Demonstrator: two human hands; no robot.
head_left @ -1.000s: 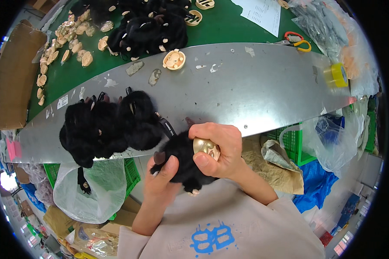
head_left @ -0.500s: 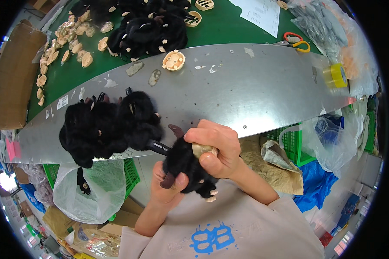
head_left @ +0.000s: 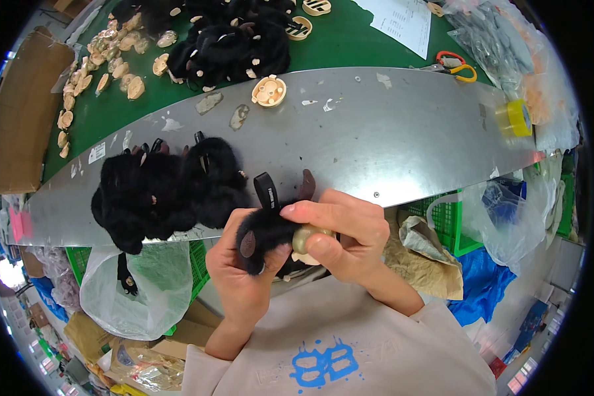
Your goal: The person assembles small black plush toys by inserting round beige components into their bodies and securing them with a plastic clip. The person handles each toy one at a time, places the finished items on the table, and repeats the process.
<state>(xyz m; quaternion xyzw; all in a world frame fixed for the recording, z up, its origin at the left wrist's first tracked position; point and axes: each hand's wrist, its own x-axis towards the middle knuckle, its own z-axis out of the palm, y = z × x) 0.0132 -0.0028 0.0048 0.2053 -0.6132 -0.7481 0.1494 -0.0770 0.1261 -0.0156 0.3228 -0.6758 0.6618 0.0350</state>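
1. Desk (head_left: 389,135): green far side, bare metal strip near. Scissors (head_left: 452,66) and a roll of yellow tape (head_left: 520,119) at far right.
2. Far pile of black plush (head_left: 231,49) on the green; a row of black plush (head_left: 162,188) on the metal, left, just beside the work.
3. Left hand (head_left: 237,280): wrapped around the toy's left side, thumb in front, fingers grasping. Sits higher than half a second ago.
4. Right hand (head_left: 350,234): fingers (head_left: 330,218) bent, pinching the gold piece, index tip touching the fur.
5. Black plush toy (head_left: 270,228): held between both hands at the near edge of the desk. Has just been turned; loop now points far, and the cream-tipped paw seen low down is no longer visible. Reads as a change of hold on the toy, with the gold piece kept to its right side. Fur short, dense, matt; lower body mostly hidden by hands.
6. Gold piece (head_left: 303,241): rounded, glossy, partly covered by the fingers; whether fastened to the toy, cannot tell.
7. Brown ear-like flaps: one upright (head_left: 307,185), curved; one oval (head_left: 247,244), facing near-left.
8. Black loop (head_left: 266,190): ribbon with pale print, standing up from the fur.
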